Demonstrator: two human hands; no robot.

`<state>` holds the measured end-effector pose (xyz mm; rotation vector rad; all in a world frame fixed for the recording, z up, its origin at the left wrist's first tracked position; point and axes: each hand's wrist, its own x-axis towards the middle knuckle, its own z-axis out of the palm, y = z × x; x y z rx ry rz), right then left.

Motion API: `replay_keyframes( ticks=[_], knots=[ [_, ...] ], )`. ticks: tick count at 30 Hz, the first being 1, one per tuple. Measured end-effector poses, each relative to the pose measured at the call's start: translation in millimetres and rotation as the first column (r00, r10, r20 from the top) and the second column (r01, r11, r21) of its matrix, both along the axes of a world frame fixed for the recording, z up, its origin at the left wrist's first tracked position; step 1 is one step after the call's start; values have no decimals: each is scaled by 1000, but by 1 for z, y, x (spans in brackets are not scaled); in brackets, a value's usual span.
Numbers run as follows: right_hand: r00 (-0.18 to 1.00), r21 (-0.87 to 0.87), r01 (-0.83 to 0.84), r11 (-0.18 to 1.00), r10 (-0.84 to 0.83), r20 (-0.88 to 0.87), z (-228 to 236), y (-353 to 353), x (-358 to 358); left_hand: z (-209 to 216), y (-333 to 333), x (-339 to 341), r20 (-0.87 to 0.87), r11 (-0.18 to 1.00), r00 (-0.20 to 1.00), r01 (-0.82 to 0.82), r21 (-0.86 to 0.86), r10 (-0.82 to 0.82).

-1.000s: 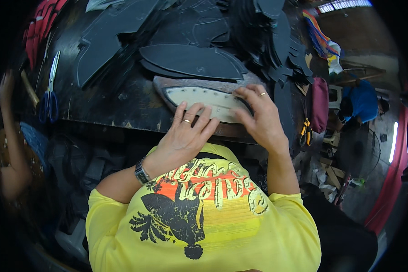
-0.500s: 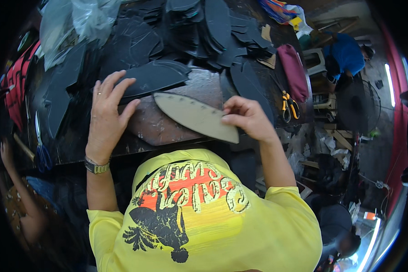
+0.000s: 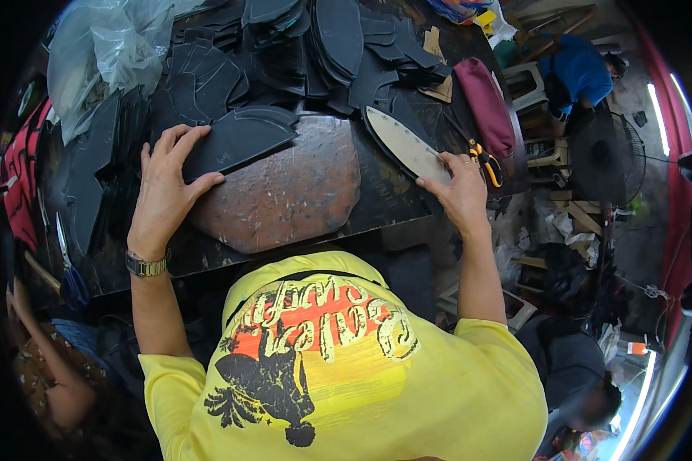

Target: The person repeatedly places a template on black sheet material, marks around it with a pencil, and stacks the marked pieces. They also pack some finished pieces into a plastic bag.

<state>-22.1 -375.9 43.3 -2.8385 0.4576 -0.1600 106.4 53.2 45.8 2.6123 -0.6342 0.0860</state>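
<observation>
My right hand (image 3: 461,192) pinches the near end of a long leaf-shaped piece (image 3: 404,142), beige on its upper face with a dark rim. Its far tip points away toward the piles, over the table's right side. My left hand (image 3: 160,188) is spread, thumb apart from the fingers, at the left end of a black cut piece (image 3: 242,138) with pale drawn lines. Fingertips and thumb seem to rest at that piece's edges. Beneath it lies a worn brown many-sided slab (image 3: 284,201), now largely uncovered.
Piles of black cut pieces (image 3: 334,46) cover the back, beside a clear plastic bag (image 3: 123,54). Orange-handled pliers (image 3: 486,163) and a maroon pouch (image 3: 484,107) lie at right. Blue-handled scissors (image 3: 71,269) are at left. Other people sit on both sides.
My right hand has carried the beige piece rightward, off the slab. My left hand has shifted slightly left and nearer me, staying spread at the black piece.
</observation>
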Motion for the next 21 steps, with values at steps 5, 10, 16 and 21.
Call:
replay_keyframes(
  ticks=[5,10,16,21],
  knots=[
    [994,41,90,995,-88,-67,1,5,4,17,-3,-1,128,996,991,58,-64,-49],
    [997,173,67,983,-75,37,-10,-5,5,29,-1,-33,135,952,975,204,-227,-176],
    [995,93,66,993,-72,68,-11,-4,3,-9,-23,-57,22,955,964,266,-128,-266],
    [981,70,23,997,-36,190,-20,-3,-1,-23,-21,-82,129,951,966,246,-187,-225]
  ],
)
